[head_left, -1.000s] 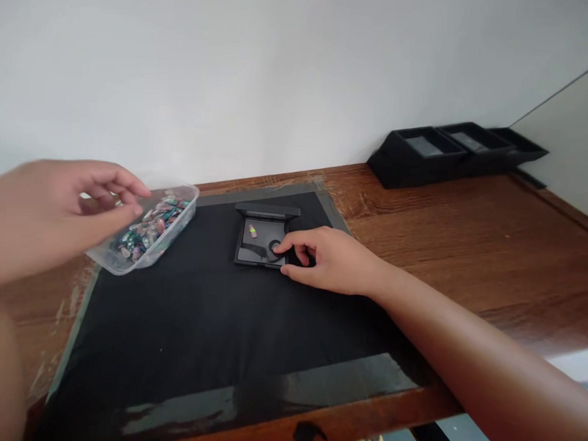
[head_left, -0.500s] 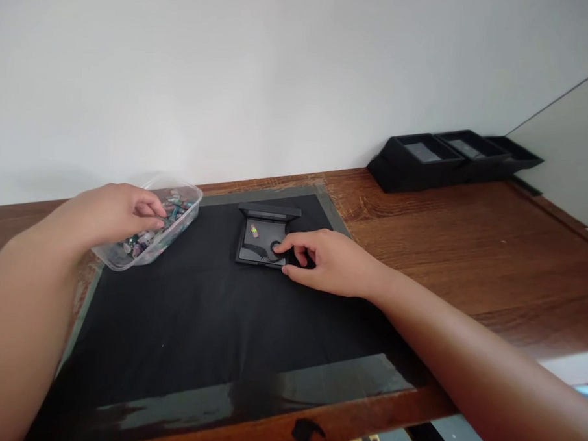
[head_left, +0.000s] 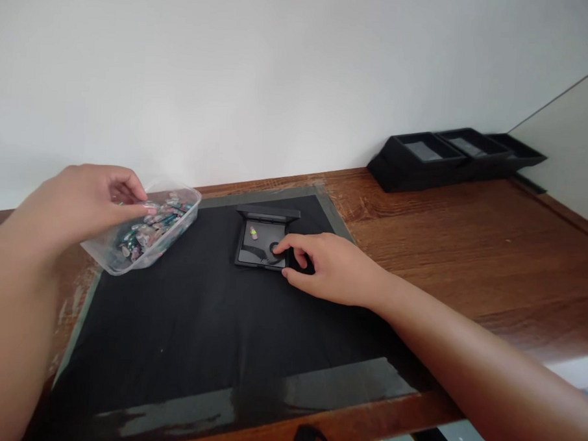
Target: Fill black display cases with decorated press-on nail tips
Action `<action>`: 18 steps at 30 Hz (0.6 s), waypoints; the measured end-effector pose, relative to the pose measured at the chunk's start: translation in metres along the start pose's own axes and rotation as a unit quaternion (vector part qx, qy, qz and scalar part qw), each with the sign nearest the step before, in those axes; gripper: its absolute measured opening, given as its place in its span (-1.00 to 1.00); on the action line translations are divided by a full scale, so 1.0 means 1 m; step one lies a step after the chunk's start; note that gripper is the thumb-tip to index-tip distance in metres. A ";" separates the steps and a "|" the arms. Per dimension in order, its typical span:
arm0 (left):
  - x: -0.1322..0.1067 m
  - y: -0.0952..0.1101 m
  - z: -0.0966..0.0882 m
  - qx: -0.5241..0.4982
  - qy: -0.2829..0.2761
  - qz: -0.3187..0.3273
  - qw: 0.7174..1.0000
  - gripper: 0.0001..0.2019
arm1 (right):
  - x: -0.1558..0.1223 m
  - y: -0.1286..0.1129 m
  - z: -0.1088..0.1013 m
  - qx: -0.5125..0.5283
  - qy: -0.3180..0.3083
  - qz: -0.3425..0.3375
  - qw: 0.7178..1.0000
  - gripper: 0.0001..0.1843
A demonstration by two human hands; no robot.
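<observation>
My left hand is above the left side of a clear plastic tub, its thumb and fingertips drawn close together. Whether a small piece sits between them is too small to make out. The tub holds many small shiny pieces in teal, pink and silver. My right hand grips the right edge of a small black case with its lid raised. The index fingertip rests inside by a dark ring, and the thumb is at the front right corner. One small pinkish piece with a bright yellow-green glint lies in the case.
A black cloth, taped along its edges, lies under the case and part of the tub. Black bins stand at the back right of the wooden table. A white wall rises behind.
My left hand has drawn up and to the left from the pieces in the tub. My right hand stays at the case, nearly still.
</observation>
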State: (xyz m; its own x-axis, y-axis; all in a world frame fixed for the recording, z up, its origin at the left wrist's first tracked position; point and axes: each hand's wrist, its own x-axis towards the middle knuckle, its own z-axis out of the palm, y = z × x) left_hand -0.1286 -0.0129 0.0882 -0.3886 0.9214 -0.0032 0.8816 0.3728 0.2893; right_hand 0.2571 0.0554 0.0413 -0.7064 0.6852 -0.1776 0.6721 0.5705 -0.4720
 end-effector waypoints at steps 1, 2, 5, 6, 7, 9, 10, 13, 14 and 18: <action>-0.002 0.002 -0.004 0.003 0.000 -0.012 1.000 -0.45 | 0.000 -0.001 0.000 -0.002 0.000 0.001 1.000 -0.62; -0.004 0.003 -0.007 0.005 0.008 -0.022 1.000 -0.43 | 0.000 -0.002 0.000 -0.003 -0.002 0.002 1.000 -0.61; -0.010 0.005 -0.015 0.018 0.047 -0.030 0.998 -0.47 | 0.000 -0.003 -0.001 -0.004 -0.006 0.002 1.000 -0.61; -0.011 0.004 -0.016 0.023 0.059 -0.030 0.998 -0.52 | 0.000 -0.003 -0.001 -0.005 -0.006 0.001 1.000 -0.61; -0.012 0.003 -0.017 0.025 0.069 -0.027 0.997 -0.56 | 0.000 -0.003 -0.001 -0.005 -0.006 0.001 1.000 -0.61; -0.015 0.001 -0.016 0.022 0.084 -0.016 0.996 -0.59 | -0.001 -0.003 -0.001 -0.004 -0.003 0.000 1.000 -0.62; -0.018 0.002 -0.016 0.016 0.098 -0.009 0.995 -0.58 | -0.001 -0.004 -0.001 -0.003 -0.002 0.000 1.000 -0.62; -0.030 0.013 -0.008 -0.018 0.153 0.027 0.988 -0.60 | -0.001 -0.004 0.000 -0.002 0.004 -0.001 1.000 -0.62; -0.035 0.021 -0.004 -0.032 0.170 0.049 0.984 -0.65 | -0.001 -0.004 0.001 -0.001 0.005 -0.001 1.000 -0.62; -0.058 0.061 0.025 -0.067 0.167 0.302 0.936 -0.84 | 0.000 -0.002 0.001 0.005 0.013 -0.007 1.000 -0.63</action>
State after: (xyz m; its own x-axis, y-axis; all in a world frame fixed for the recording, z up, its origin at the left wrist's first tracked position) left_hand -0.0453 -0.0407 0.0822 0.0886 0.8657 0.4927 0.9348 -0.2431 0.2590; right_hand 0.2556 0.0532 0.0411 -0.7091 0.6894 -0.1482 0.6603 0.5754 -0.4825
